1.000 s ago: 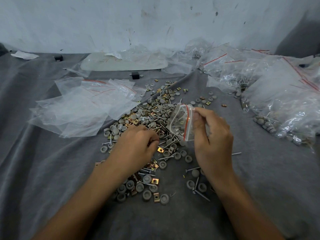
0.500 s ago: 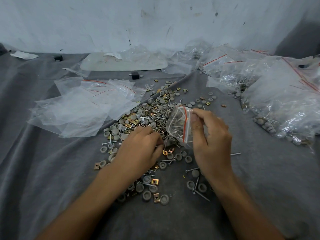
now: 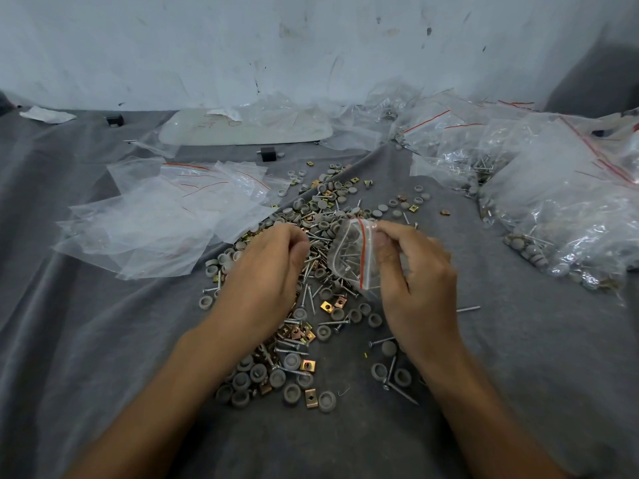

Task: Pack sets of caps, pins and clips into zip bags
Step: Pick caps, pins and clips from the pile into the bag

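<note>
A heap of grey caps [image 3: 292, 361], screw-like pins [image 3: 292, 347] and brass clips [image 3: 326, 307] lies on the grey cloth in the middle. My right hand [image 3: 418, 285] pinches a small clear zip bag [image 3: 352, 254] with a red seal line; several pins show inside it. My left hand [image 3: 266, 274] hovers over the heap just left of the bag, fingers curled together; what they hold is hidden.
Empty zip bags [image 3: 162, 219] lie spread at the left. Filled bags [image 3: 560, 209] are piled at the right. A white tray [image 3: 242, 129] and small black blocks [image 3: 268, 154] sit near the back wall. Grey cloth [image 3: 69, 340] covers the surface.
My left hand has lifted from the heap and moved up and right toward the bag's mouth. My right hand keeps the bag in nearly the same place.
</note>
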